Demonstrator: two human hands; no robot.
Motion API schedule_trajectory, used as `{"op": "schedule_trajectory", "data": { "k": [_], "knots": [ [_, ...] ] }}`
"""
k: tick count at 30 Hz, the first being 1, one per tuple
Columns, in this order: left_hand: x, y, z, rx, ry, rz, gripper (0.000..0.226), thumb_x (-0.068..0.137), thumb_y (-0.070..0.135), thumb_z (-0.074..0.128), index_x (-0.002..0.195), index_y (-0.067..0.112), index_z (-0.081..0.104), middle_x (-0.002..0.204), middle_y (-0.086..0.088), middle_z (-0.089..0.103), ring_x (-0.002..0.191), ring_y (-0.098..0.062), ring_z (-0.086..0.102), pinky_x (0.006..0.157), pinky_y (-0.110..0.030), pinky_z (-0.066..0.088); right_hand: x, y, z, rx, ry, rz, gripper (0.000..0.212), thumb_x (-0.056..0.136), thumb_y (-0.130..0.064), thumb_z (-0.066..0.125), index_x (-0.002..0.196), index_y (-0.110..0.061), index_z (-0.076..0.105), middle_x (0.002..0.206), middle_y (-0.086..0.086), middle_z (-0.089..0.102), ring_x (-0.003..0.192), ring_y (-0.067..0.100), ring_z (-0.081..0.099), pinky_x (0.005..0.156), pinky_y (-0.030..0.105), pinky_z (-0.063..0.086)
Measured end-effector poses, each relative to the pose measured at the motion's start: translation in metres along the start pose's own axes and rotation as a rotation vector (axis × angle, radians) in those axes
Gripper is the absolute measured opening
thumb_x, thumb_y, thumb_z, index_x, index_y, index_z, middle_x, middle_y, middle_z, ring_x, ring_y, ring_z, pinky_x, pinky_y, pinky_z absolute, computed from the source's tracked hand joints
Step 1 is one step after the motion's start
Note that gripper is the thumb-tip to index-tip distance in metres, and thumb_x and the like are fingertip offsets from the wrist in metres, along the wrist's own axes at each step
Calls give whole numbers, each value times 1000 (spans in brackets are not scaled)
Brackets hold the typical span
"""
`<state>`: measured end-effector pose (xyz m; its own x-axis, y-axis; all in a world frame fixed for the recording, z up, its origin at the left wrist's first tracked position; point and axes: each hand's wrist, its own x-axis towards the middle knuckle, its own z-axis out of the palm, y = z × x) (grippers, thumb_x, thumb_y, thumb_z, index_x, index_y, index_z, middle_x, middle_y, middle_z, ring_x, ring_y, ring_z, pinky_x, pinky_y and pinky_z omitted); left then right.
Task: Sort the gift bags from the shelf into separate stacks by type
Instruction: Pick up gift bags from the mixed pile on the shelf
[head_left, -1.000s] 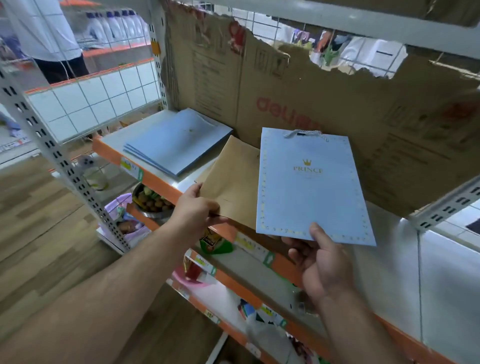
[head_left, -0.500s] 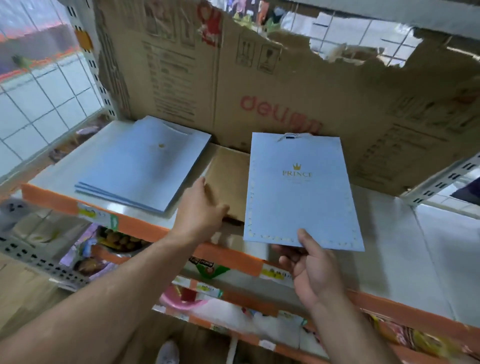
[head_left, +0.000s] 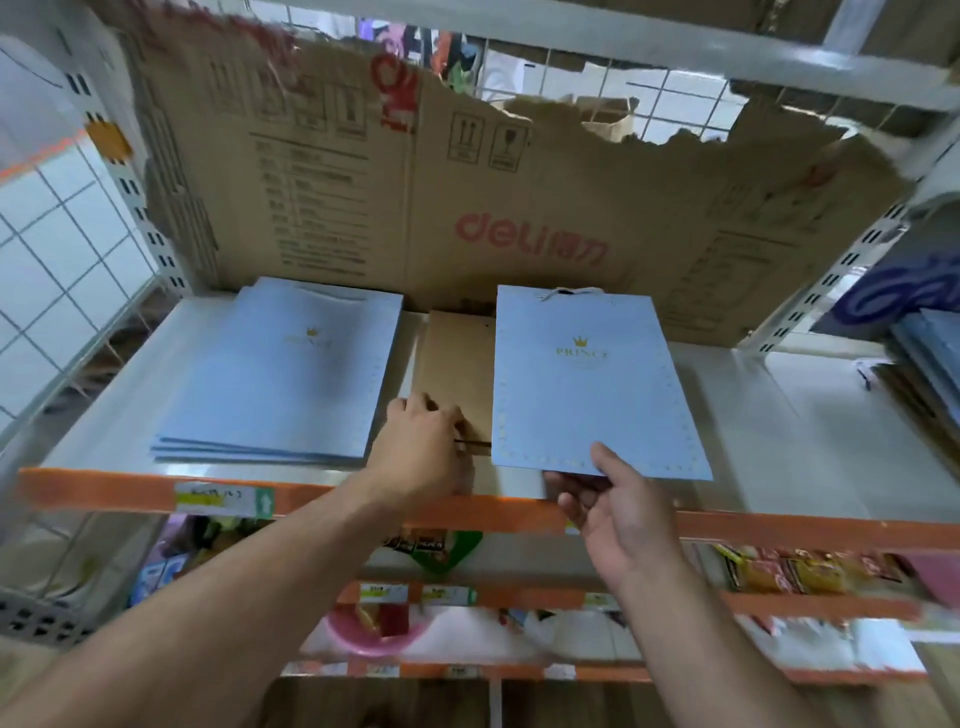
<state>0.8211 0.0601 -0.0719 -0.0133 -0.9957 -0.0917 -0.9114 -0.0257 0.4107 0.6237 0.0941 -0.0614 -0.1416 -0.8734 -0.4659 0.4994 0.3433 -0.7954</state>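
Observation:
My right hand (head_left: 618, 514) pinches the near edge of a light blue gift bag (head_left: 587, 384) with a gold crown and "PRINCE" print, holding it flat just above the shelf (head_left: 810, 457). A brown paper bag (head_left: 454, 374) lies on the shelf, partly under the blue one. My left hand (head_left: 423, 449) rests on the brown bag's near end, fingers curled at its dark handle. A stack of matching blue bags (head_left: 283, 374) lies flat to the left.
A torn cardboard sheet (head_left: 519, 208) printed "deli" backs the shelf. More bags are piled at the far right (head_left: 924, 364). The orange shelf edge (head_left: 779, 532) runs across the front, with snack goods on the lower shelves (head_left: 795, 569). A wire grid (head_left: 62, 249) closes the left side.
The view has swung to face the shelf squarely. The brown bag now lies flat and straight on the shelf under my left hand. My right hand keeps the blue bag, lower and closer to the shelf.

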Motion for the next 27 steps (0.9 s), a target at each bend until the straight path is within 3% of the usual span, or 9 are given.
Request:
{"op": "schedule_trajectory", "data": {
  "k": [3,8,15,21,27],
  "knots": [
    [-9,-5,-4,19,37,32,54,86,38,68,137,27,56,146,-7,46,136,-28,33,110,-41,37,-6,3,2,5,-17,1,12,101,-14,53,107,-12,64,72,6,75,55,17,70,41,20,48],
    [-41,-15,-16,-2,106,23,53,95,41,61,145,29,48,151,0,41,138,-22,30,113,-38,34,-18,11,-1,-4,-38,16,10,99,-11,58,105,-10,66,71,2,74,51,13,67,41,22,49],
    [-79,-46,-36,-4,150,-75,57,94,40,63,146,26,46,143,2,50,131,-23,37,107,-38,38,-38,35,19,-37,-52,3,35,92,-4,68,126,-6,63,118,13,70,73,18,68,47,23,54],
    [-88,-93,-57,-38,175,-156,70,90,44,65,151,23,39,148,-4,46,139,-26,32,113,-40,34,-51,51,60,-22,-83,4,26,90,0,68,113,-11,67,113,11,72,78,23,67,45,23,53],
    [-81,-163,-84,54,113,-200,88,80,59,72,148,17,37,143,-8,47,135,-30,38,107,-42,40,-55,80,121,-12,-65,32,17,91,0,66,108,-2,65,94,10,69,57,15,66,43,23,52]
  ]
}}
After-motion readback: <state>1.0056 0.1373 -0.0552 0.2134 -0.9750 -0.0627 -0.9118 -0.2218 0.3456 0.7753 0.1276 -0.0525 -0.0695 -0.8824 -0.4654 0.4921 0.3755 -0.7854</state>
